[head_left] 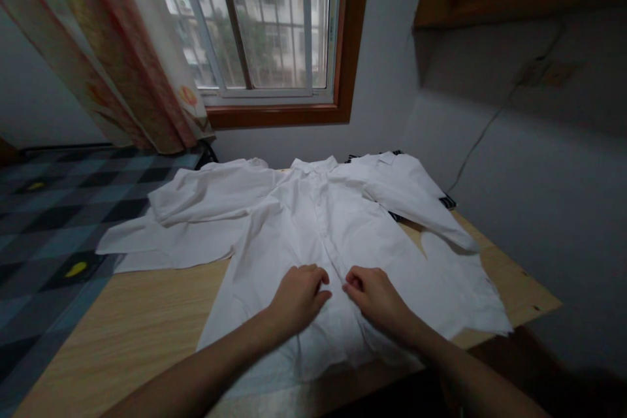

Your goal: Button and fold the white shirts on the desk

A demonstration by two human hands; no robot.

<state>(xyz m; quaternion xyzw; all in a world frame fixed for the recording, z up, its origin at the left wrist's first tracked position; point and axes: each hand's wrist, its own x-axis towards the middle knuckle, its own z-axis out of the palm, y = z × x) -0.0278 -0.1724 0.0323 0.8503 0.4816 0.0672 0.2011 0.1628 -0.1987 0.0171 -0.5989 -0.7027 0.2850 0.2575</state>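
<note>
A white button-up shirt lies spread on a wooden table, its collar at the far side and its front placket running toward me. My left hand is over the lower front, left of the placket, fingers curled and thumb apart from them, nothing visible between. Close by on the other side, my right hand has its thumb and fingertips closed at the placket edge, seemingly pinching the fabric. More white cloth lies under the left sleeve; whether it is a separate garment I cannot tell.
The pale wooden table shows bare wood at left and right. A bed with a checked cover adjoins on the left, below a patterned curtain. Behind is a barred window. A cord runs down the right wall.
</note>
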